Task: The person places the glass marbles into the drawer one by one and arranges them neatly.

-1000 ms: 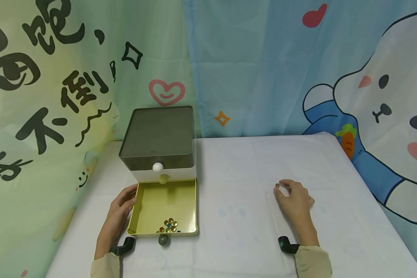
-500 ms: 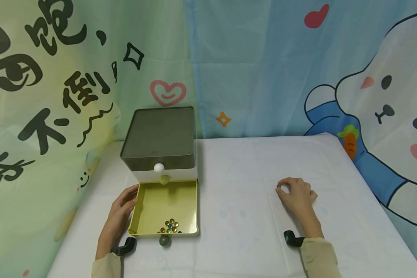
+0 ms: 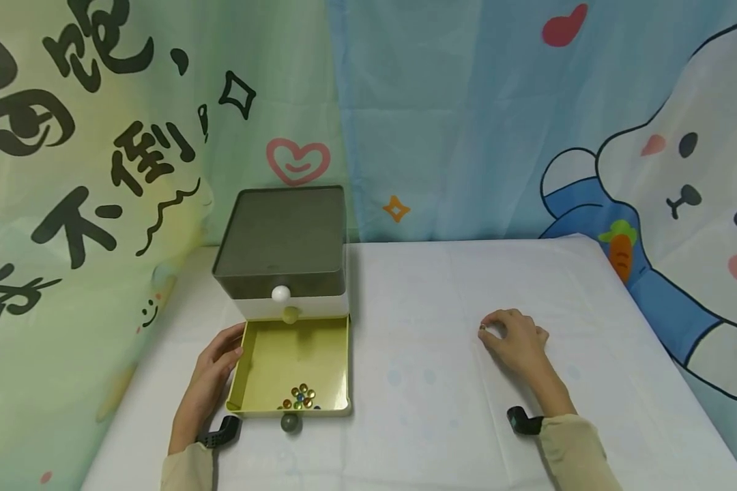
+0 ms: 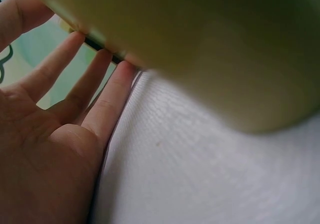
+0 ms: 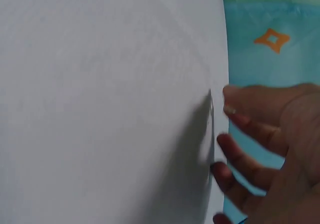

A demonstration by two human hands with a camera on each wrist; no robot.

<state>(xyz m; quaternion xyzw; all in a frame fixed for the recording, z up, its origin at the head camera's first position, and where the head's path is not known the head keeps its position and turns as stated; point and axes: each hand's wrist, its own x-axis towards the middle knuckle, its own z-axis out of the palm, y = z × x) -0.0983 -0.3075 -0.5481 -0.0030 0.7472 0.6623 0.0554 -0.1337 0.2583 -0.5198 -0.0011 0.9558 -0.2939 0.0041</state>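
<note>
In the head view, my right hand [image 3: 518,339] pinches a small glass bead [image 3: 482,327] between thumb and index finger, over the white table to the right. The right wrist view shows the bead [image 5: 229,109] as a tiny shiny bit at the fingertips, mostly covered. My left hand [image 3: 210,372] rests along the left side of a pulled-out yellow-green drawer [image 3: 276,354], its fingertips [image 4: 125,68] touching the drawer in the left wrist view. Several round amber and coloured beads [image 3: 303,393] lie near the drawer's front wall.
The drawer belongs to a small desktop chest with a dark grey top [image 3: 285,239] and round knobs, a white one [image 3: 280,294] among them. A printed curtain [image 3: 442,136] hangs behind the white-covered table [image 3: 417,293].
My right hand has shifted slightly right, then back left, with the bead still pinched and now less visible between the fingertips. The left hand and drawer stay put.
</note>
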